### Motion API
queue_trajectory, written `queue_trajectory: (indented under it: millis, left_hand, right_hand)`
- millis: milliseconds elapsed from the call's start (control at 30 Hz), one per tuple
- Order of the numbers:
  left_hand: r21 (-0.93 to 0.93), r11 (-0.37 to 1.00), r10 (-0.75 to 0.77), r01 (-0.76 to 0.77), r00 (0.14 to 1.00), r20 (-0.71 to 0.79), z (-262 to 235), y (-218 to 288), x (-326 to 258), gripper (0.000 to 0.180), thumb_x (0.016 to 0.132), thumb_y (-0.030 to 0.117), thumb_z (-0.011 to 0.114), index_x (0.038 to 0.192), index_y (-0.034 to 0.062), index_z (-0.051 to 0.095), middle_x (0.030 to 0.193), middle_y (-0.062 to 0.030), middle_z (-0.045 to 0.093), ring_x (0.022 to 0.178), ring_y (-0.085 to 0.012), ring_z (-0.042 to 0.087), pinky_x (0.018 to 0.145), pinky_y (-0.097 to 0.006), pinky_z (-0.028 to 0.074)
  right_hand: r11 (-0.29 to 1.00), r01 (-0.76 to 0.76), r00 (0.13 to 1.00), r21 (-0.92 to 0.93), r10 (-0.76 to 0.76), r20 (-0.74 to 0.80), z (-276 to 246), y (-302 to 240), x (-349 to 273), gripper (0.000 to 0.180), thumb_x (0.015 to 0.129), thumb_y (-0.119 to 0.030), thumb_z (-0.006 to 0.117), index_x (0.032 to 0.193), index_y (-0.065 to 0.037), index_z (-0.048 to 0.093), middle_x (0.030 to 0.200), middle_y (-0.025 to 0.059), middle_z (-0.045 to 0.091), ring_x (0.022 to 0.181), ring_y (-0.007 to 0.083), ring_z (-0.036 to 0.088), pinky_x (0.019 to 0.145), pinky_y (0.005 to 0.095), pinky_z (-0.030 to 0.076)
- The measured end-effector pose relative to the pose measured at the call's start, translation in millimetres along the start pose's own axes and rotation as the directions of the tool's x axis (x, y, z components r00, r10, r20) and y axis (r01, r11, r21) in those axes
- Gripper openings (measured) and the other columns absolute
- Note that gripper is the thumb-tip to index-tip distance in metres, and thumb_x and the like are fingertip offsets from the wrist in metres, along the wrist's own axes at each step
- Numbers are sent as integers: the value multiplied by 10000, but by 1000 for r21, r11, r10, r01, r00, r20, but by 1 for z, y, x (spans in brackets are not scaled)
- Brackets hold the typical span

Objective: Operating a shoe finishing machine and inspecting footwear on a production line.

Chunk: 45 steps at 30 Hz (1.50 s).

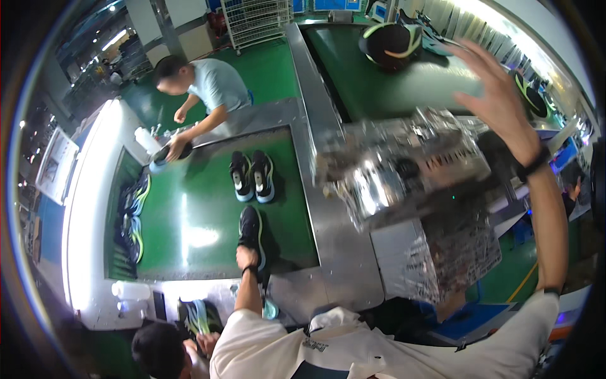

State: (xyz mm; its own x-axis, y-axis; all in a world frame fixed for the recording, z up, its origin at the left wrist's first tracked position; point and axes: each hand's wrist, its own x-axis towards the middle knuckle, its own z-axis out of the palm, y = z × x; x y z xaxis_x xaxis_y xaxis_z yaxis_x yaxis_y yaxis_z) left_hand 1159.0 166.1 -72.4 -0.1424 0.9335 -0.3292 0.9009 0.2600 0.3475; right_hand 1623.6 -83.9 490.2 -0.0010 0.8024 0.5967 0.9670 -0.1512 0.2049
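My left hand (247, 257) is closed round the heel end of a black sneaker (250, 226) with a pale blue sole, on the green conveyor belt (196, 208). Just beyond it a pair of black sneakers (252, 175) with light soles stands side by side. My right hand (499, 95) is raised at the upper right with its fingers spread and nothing in it. Closest to that hand, on the far green belt (379, 95), are a black and yellow-green shoe (388, 47) and pale blue shoes (429, 35), partly hidden by the hand.
Between the belts stands a shiny, plastic-wrapped stack (404, 170), partly blurred. More sneakers (135, 218) line the left belt edge. Across the belt a co-worker (214, 85) handles a shoe (172, 156); another person (158, 350) works at lower left. A metal frame (347, 252) borders the belt.
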Motion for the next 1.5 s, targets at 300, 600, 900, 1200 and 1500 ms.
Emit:
queue_trajectory:
  millis: [300,600,900,1200,1500]
  left_hand:
    - [-465,747,416,-476,879,-231,-49,60,-82,591,830,155,712,1327,-43,462,1366,-306,460,1282,-440,435,1094,-481,317]
    - [-816,565,775,121,263,575,-72,145,-203,425,884,61,684,1267,-61,545,1200,-189,636,1082,-243,629,938,-345,510]
    - [-669,552,768,498,-616,176,-128,293,-379,869,901,609,523,1446,-37,323,1447,-278,397,1337,-440,395,1109,-564,323]
    - [-546,825,-400,-146,-833,-382,-66,224,-656,705,924,451,544,1405,-43,397,1292,-246,535,1035,-396,595,941,-495,484]
    - [-651,718,-97,-245,-962,255,-120,-65,-791,572,948,177,585,1443,-15,374,1297,-103,560,1142,-188,566,973,-326,455]
  right_hand:
    - [964,-51,992,-260,79,97,137,22,106,395,715,-252,763,1022,-53,614,1237,157,543,1199,364,480,983,480,415]
    - [799,-546,789,250,591,-165,63,119,22,606,648,-216,770,1220,-58,648,898,125,691,730,174,624,733,312,510]
    - [687,-420,343,593,725,-597,-160,49,-157,254,798,-235,723,994,-73,729,673,-37,560,544,46,428,497,220,346]
    - [395,-840,185,373,854,-486,-312,-209,-435,331,858,-235,661,1095,-5,675,965,114,711,905,157,644,841,294,487]
    - [50,-796,-513,603,474,-716,-319,-591,-574,891,728,-487,797,1406,-48,423,1199,78,606,1147,171,547,963,317,451]
